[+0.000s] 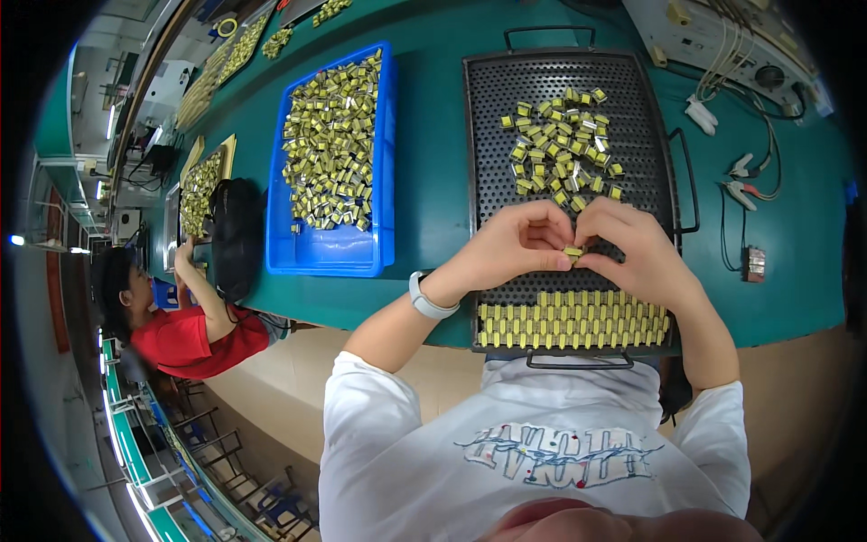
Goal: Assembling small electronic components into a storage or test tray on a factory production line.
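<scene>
Above the middle of a black perforated metal tray [492, 172], my left hand [515, 242] and my right hand [637, 248] meet at the fingertips. Both are closed in a pinch on one small yellow-wrapped transformer [573, 253]. Beyond my hands, a loose heap of similar yellow transformers [564, 135] lies scattered on the tray. Along the tray's near end, others stand in tight, even rows [578, 321]. A light-coloured band [429, 300] circles my left wrist.
Left of the tray stands a blue plastic bin [330, 262] heaped with transformers. At right are clip leads [741, 191], a small block on a wire [754, 265] and a bench instrument [722, 41]. A black bag [237, 239] and a co-worker in red [194, 343] are farther left.
</scene>
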The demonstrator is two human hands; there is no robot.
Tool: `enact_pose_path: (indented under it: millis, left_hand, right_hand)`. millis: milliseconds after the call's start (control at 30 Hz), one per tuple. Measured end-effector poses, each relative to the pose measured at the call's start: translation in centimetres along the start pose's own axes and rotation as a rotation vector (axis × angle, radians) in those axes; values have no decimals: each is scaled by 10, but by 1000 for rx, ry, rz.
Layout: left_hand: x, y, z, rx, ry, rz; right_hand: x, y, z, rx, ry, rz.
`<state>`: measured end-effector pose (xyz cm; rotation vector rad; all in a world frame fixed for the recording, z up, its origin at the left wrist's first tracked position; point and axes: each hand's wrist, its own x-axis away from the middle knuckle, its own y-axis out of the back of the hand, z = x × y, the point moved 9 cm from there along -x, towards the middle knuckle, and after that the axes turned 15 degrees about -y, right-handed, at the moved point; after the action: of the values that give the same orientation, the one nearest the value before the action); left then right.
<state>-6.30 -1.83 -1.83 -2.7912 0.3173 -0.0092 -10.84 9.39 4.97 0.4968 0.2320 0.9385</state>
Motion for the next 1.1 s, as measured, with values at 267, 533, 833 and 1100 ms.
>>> enact_pose_path:
  millis: [267, 533, 833, 1100]
  left_hand:
    - [-2, -5, -4, -29, -10, 60]
    - [-1, -6, 1, -1, 4, 67]
    - [0, -3, -2, -4, 18, 49]
    - [0, -6, -7, -19, -34, 85]
  right_hand:
    - [-1, 1, 0, 1, -6, 16]
    - [1, -1, -1, -3, -2, 20]
    - [1, 2, 0, 19, 40, -5]
    - [2, 3, 2, 3, 103, -28]
